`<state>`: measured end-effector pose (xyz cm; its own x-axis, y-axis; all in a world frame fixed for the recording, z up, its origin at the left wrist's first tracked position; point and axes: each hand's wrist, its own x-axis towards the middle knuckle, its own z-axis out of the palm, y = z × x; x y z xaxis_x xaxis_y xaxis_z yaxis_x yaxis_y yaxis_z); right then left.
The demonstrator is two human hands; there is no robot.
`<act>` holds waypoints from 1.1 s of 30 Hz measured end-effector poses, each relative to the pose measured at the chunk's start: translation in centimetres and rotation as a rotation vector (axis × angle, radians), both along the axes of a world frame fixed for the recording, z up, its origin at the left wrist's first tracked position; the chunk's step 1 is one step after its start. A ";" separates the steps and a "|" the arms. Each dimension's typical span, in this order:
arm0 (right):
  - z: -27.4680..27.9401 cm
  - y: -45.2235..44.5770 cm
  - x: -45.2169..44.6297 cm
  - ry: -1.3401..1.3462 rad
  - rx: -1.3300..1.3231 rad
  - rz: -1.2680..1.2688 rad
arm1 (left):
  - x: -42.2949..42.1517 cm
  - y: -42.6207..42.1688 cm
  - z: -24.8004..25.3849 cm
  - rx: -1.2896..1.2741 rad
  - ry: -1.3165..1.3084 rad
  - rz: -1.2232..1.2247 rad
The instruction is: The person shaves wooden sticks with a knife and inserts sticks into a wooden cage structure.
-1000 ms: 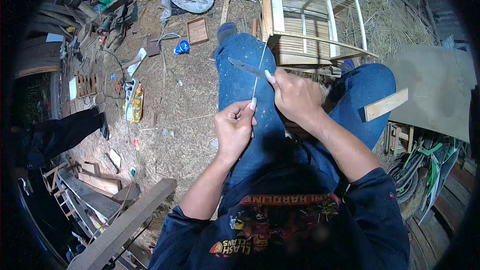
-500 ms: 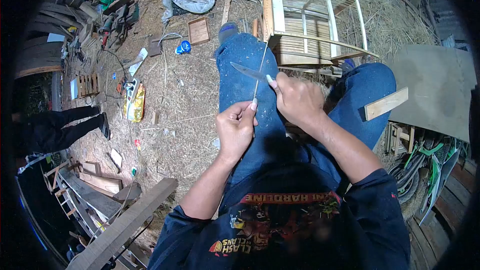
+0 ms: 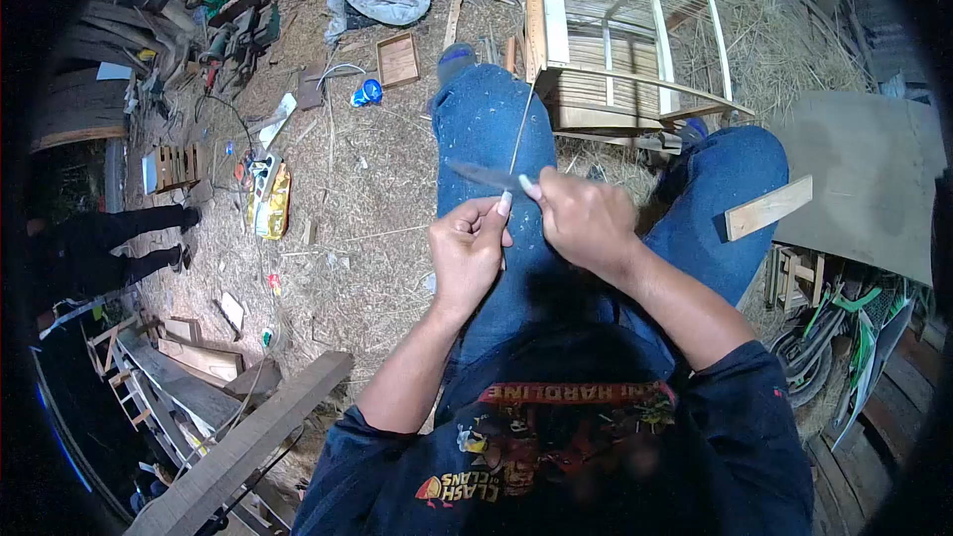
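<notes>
My left hand (image 3: 469,250) is closed, pinching the near end of a thin wooden stick (image 3: 522,129) between thumb and fingertips. The stick slants away over my jeans toward the wooden cage. In my right hand (image 3: 586,218) is a knife (image 3: 481,175), its handle wrapped by my fingers. The blade points left and lies across the stick just beyond my left fingertips; it looks slightly blurred. A slatted wooden cage (image 3: 556,20) stands on the ground past my knees. A short flat board (image 3: 769,207) rests on my right thigh.
A small wooden tray (image 3: 398,61), a blue can (image 3: 366,92) and a yellow packet (image 3: 270,201) lie on the straw-strewn ground. At left stands another person in dark trousers (image 3: 149,223). A wooden beam (image 3: 248,442) slants across the lower left; a large grey board (image 3: 854,179) is at right.
My right hand and the knife have moved down the stick, closer to my left hand. My left hand keeps its pinch in nearly the same place.
</notes>
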<state>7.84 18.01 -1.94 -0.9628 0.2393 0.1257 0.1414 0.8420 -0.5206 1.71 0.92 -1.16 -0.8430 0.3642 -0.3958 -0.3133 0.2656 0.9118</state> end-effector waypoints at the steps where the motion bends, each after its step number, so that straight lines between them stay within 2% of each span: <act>1: 0.3 -0.1 -0.1 -0.009 -0.040 -0.029 | -0.1 0.0 0.2 0.005 -0.013 -0.014; 6: 0.2 0.9 -1.1 0.004 0.021 -0.093 | -0.1 -1.0 1.0 0.063 -0.054 -0.071; 11: -0.1 0.4 -0.9 0.035 0.010 -0.096 | 0.1 -1.5 1.4 -0.110 -0.020 -0.138; 20: -0.4 0.0 -1.0 0.045 0.066 -0.075 | -0.4 -1.2 1.6 -0.127 -0.032 -0.182; 33: -0.4 0.2 -0.7 0.084 0.079 -0.062 | -0.3 -0.7 1.0 -0.022 -0.122 -0.084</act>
<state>7.17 18.22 -2.36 -0.9318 0.2841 0.2258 0.1531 0.8717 -0.4654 1.38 0.18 -0.18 -0.7552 0.4216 -0.5020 -0.3973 0.3148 0.8620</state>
